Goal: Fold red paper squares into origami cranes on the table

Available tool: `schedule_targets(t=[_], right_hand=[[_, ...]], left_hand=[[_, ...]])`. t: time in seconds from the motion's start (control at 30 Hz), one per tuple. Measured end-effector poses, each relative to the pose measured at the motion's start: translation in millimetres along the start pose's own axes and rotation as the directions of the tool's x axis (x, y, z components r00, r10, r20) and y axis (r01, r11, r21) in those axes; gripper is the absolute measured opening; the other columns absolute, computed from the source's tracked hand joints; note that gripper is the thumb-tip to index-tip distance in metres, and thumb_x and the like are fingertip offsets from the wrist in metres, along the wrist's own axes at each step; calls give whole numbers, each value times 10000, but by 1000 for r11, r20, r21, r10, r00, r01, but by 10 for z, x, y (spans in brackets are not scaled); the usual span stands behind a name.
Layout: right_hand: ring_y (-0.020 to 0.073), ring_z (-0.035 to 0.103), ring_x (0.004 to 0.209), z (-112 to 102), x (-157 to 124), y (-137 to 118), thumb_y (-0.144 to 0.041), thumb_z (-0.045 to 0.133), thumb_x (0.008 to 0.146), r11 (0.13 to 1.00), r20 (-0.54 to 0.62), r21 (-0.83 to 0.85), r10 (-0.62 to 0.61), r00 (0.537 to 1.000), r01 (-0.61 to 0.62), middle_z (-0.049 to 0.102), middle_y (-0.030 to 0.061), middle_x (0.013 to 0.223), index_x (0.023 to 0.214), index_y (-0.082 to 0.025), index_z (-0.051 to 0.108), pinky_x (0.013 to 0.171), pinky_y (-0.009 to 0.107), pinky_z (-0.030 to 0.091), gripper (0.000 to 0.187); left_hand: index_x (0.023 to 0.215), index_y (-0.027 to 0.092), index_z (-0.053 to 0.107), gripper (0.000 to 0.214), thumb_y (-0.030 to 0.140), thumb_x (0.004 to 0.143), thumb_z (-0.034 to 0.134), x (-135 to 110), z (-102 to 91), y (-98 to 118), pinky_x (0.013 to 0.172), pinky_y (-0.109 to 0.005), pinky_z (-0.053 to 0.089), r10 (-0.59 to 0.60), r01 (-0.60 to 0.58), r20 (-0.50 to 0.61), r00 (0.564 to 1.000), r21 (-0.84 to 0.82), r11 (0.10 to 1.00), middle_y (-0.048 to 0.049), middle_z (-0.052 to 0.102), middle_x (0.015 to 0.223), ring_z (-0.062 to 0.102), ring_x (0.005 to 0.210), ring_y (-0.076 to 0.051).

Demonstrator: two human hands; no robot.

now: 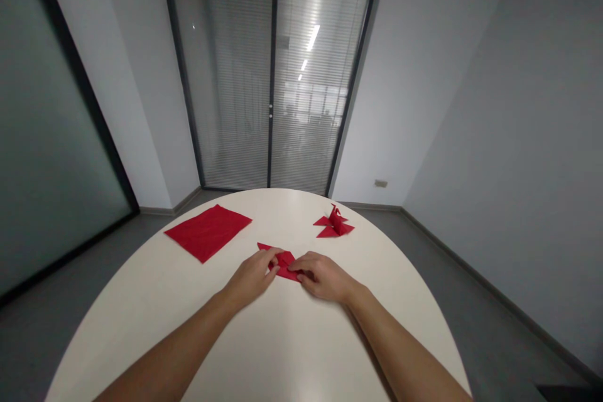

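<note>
On the white table lies a folded piece of red paper (284, 258), with a pointed corner sticking out at its upper left. My left hand (255, 273) is on its left part, thumb and fingers closed at the paper's edge. From the right, my right hand (324, 274) presses bent fingers onto the paper's right part. Both hands partly hide the folds. Beyond my right hand stands a folded red origami figure (335, 224) with pointed flaps spread out. A flat red sheet (209, 233) lies beyond my left hand.
The round white table (264, 352) curves away to both sides, its far edge near the glass doors (273, 75). A grey wall (527, 169) rises on the right. At the left is a dark-framed glass panel (51, 119).
</note>
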State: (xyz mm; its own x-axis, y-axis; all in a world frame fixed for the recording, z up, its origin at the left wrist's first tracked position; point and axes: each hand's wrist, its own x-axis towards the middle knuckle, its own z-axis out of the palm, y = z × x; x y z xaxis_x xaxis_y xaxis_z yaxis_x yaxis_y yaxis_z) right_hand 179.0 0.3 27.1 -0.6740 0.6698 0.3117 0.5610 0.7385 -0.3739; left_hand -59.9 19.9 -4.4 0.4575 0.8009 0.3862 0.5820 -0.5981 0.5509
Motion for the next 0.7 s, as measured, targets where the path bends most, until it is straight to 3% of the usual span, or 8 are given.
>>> schedule_targets(t=[0.23,0.47,0.7], right_hand=[[237,657,1113,-14,-1,-19,-120,566,864,1000,-8,-9,-16,1000,16,713,80,1263,1193,-231,748,986,353,504,392],[229,687,996,-35,2,-51,-104,567,839,1000,18,7,-9,1000,9,769,64,1118,1130,-243,772,912,334,516,381],[241,682,996,2,-10,-7,-126,627,790,998,20,47,-30,999,29,775,66,1101,1145,-216,767,911,333,519,392]], left_hand=[[1224,217,626,326,159,912,551,1,20,-22,893,-341,522,15,-15,-9,1000,23,1000,-55,715,1051,661,990,-218],[1205,196,631,318,128,901,563,2,21,-10,885,-354,520,2,-1,-14,1000,49,999,-60,704,1037,650,985,-224],[1124,189,655,285,70,895,534,26,29,-29,903,-358,514,-21,25,-37,999,116,993,-69,712,1052,648,1006,-235]])
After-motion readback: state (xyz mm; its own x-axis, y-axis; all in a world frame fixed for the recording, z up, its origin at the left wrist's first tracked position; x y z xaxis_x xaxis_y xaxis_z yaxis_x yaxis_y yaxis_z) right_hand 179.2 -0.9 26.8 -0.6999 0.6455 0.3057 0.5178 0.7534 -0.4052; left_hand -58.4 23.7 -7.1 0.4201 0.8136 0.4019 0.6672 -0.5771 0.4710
